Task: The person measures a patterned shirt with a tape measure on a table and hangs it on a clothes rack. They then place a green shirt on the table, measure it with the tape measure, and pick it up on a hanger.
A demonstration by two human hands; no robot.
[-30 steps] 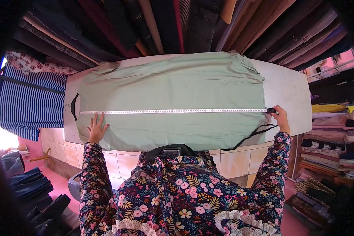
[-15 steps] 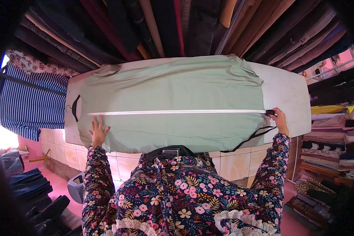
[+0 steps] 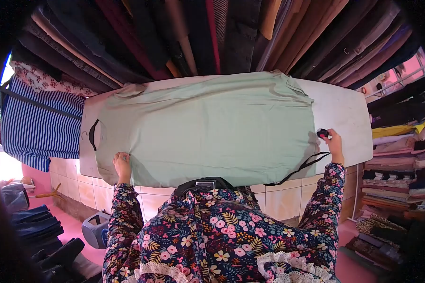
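A pale green long top [image 3: 212, 127] lies spread across a white board, its neck end at the left with a black hanger [image 3: 92, 135] in it. My left hand [image 3: 123, 165] rests on the near left part of the top, fingers curled together on the cloth with a small crease beside them. Past the hem on the right, my right hand [image 3: 334, 141] is closed around a small black tape measure [image 3: 322, 133] with a reddish spot on it. No tape blade shows outside its case. A black strap [image 3: 302, 168] trails from the hem's near corner.
The white board [image 3: 347, 113] extends right of the top. Hanging clothes [image 3: 241, 37] line the far side, and a striped garment [image 3: 40, 120] hangs at the left. Folded fabric stacks [image 3: 394, 179] fill the right shelves. A grey object [image 3: 95, 229] stands on the floor, lower left.
The white tape blade that stretched across the top has gone back into its case. My left hand has moved slightly nearer to me and its spread fingers have closed.
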